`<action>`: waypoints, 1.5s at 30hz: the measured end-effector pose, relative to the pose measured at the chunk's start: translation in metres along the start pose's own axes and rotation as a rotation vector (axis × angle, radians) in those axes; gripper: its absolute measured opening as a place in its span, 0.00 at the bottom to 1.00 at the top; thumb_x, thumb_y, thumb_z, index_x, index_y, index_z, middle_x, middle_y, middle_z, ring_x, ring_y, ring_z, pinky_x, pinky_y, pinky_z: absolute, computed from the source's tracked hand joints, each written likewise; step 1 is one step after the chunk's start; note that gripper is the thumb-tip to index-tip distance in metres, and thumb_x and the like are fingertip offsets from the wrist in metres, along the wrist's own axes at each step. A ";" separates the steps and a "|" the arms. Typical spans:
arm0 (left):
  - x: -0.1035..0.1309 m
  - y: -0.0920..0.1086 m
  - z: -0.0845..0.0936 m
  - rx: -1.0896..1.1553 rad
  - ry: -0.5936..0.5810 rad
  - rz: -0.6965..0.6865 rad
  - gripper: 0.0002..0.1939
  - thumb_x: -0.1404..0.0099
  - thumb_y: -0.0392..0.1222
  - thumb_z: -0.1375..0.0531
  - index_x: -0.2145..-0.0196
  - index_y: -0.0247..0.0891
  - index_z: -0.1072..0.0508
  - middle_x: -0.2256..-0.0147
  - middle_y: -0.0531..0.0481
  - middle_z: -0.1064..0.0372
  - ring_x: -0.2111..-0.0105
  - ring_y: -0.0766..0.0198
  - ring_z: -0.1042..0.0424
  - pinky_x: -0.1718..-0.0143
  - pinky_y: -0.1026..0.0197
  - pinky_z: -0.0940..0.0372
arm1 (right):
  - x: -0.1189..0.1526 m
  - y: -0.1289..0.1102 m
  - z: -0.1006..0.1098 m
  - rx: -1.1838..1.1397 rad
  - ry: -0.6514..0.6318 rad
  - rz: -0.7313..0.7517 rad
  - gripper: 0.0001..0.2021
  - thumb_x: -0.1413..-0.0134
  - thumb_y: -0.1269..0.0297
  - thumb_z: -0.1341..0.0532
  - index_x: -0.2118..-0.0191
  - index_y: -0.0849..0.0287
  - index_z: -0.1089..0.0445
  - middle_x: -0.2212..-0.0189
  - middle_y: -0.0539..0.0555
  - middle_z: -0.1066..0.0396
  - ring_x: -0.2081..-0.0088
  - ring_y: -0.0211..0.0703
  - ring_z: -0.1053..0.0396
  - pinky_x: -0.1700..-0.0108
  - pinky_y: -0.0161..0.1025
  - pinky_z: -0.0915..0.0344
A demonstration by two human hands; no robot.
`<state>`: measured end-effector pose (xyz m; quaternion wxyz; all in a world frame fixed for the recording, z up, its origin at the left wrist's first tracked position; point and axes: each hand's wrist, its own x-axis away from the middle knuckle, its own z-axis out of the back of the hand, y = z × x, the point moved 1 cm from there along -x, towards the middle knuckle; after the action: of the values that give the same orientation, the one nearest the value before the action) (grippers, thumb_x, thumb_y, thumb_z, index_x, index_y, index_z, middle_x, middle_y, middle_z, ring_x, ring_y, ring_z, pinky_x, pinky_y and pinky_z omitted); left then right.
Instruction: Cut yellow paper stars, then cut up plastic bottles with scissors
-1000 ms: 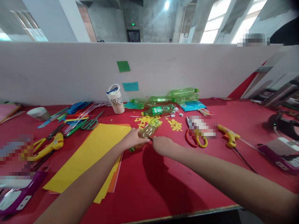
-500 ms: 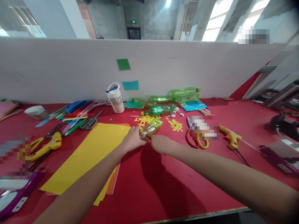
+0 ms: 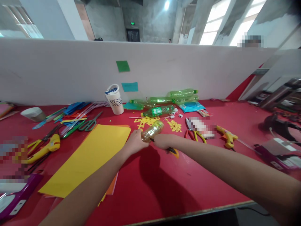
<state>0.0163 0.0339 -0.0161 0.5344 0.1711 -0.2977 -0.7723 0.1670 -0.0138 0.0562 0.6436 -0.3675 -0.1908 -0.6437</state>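
My left hand (image 3: 137, 140) is closed around the lower part of a clear plastic bottle (image 3: 152, 131), which lies tilted with its far end up and to the right. My right hand (image 3: 162, 142) is closed on a utility knife (image 3: 174, 153); the orange and black handle end sticks out below the palm. Its dark tip touches or nearly touches the bottle's near end; I cannot tell if it has cut in. Just beyond the bottle lie yellow paper with star cut-outs (image 3: 147, 121) and a pile of small yellow stars (image 3: 175, 126).
Yellow and orange paper sheets (image 3: 89, 157) lie left. Several green bottles (image 3: 160, 110) and a white cup (image 3: 115, 102) stand or lie near the partition (image 3: 82, 72). Red-and-yellow-handled pliers (image 3: 191, 135) and glue guns (image 3: 227, 136) (image 3: 48, 149) flank my hands.
The utility knife's orange handle now shows under my right hand. That hand has turned slightly; the bottle stays in my left hand. The view has shifted a little.
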 end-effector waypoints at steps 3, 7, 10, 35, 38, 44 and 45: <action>-0.003 0.001 -0.001 -0.067 0.019 -0.050 0.22 0.57 0.52 0.36 0.66 0.39 0.35 0.62 0.43 0.32 0.64 0.53 0.32 0.69 0.59 0.40 | -0.004 0.006 -0.012 -0.030 0.004 -0.013 0.14 0.40 0.63 0.43 0.50 0.61 0.36 0.54 0.56 0.33 0.59 0.45 0.31 0.59 0.46 0.32; -0.007 0.001 0.003 -0.062 -0.020 -0.025 0.22 0.59 0.49 0.35 0.67 0.39 0.35 0.63 0.45 0.31 0.64 0.54 0.32 0.69 0.60 0.40 | -0.007 0.011 -0.030 -0.069 0.100 0.000 0.14 0.40 0.63 0.44 0.50 0.60 0.37 0.53 0.56 0.34 0.58 0.45 0.31 0.58 0.46 0.32; -0.008 0.001 0.006 -0.043 -0.036 -0.011 0.22 0.58 0.50 0.35 0.67 0.38 0.35 0.65 0.47 0.30 0.65 0.56 0.31 0.70 0.61 0.40 | -0.009 0.009 -0.030 -0.085 0.113 0.000 0.14 0.40 0.63 0.43 0.50 0.61 0.37 0.53 0.56 0.34 0.58 0.45 0.31 0.58 0.46 0.32; -0.010 -0.006 0.020 -0.001 -0.105 0.022 0.16 0.46 0.53 0.45 0.66 0.38 0.33 0.65 0.48 0.31 0.64 0.56 0.31 0.65 0.60 0.39 | -0.019 0.024 -0.046 0.051 0.521 0.113 0.14 0.40 0.62 0.44 0.51 0.61 0.36 0.55 0.56 0.32 0.60 0.44 0.31 0.60 0.45 0.31; -0.009 -0.002 0.021 -0.074 -0.062 0.002 0.18 0.49 0.57 0.44 0.70 0.38 0.32 0.65 0.45 0.33 0.62 0.52 0.33 0.63 0.58 0.40 | -0.019 0.024 -0.049 0.048 0.525 0.121 0.14 0.40 0.62 0.44 0.51 0.61 0.36 0.55 0.56 0.33 0.60 0.44 0.31 0.59 0.46 0.32; -0.003 0.006 0.018 -0.224 0.047 -0.119 0.18 0.47 0.58 0.44 0.69 0.40 0.33 0.67 0.47 0.34 0.66 0.56 0.32 0.66 0.60 0.41 | -0.020 0.023 -0.040 0.028 0.501 0.131 0.14 0.40 0.62 0.43 0.51 0.61 0.36 0.54 0.56 0.33 0.59 0.44 0.31 0.59 0.46 0.32; -0.002 0.007 0.016 -0.231 0.063 -0.125 0.16 0.46 0.56 0.44 0.69 0.40 0.33 0.67 0.48 0.33 0.66 0.57 0.32 0.66 0.60 0.41 | -0.020 0.022 -0.039 0.027 0.496 0.130 0.14 0.40 0.62 0.43 0.51 0.61 0.36 0.54 0.56 0.33 0.59 0.44 0.31 0.59 0.46 0.32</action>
<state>0.0130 0.0386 0.0003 0.5104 0.1509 -0.1783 -0.8276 0.1776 -0.0296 0.0111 0.7157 -0.2011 -0.0116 -0.6687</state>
